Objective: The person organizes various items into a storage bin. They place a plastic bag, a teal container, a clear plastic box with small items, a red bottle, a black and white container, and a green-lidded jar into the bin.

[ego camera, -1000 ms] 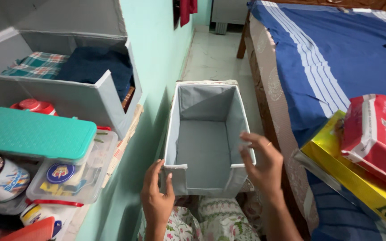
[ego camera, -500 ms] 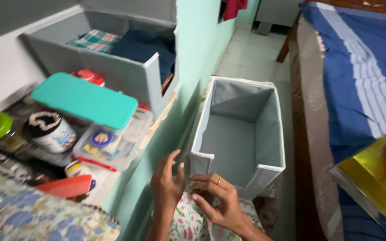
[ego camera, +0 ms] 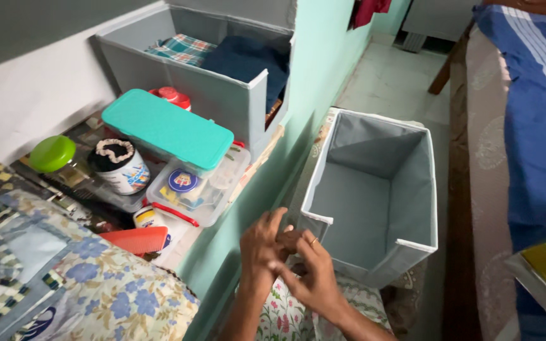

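Both hands meet just before the near left corner of the open grey fabric box (ego camera: 374, 196), which stands on the floor between the green wall (ego camera: 311, 82) and the bed (ego camera: 526, 113). The left hand (ego camera: 261, 247) and right hand (ego camera: 314, 273) overlap, fingers loosely curled against each other, seemingly clamped on nothing

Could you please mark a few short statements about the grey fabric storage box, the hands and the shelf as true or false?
1. The open grey fabric storage box on the floor is empty. True.
2. The left hand and right hand are far apart. False: they meet beside the box's near corner.
3. A teal rectangular plastic lid tops a clear container. True.
4. The grey fabric box on the shelf is empty. False: it holds folded checked cloth and dark blue cloth.
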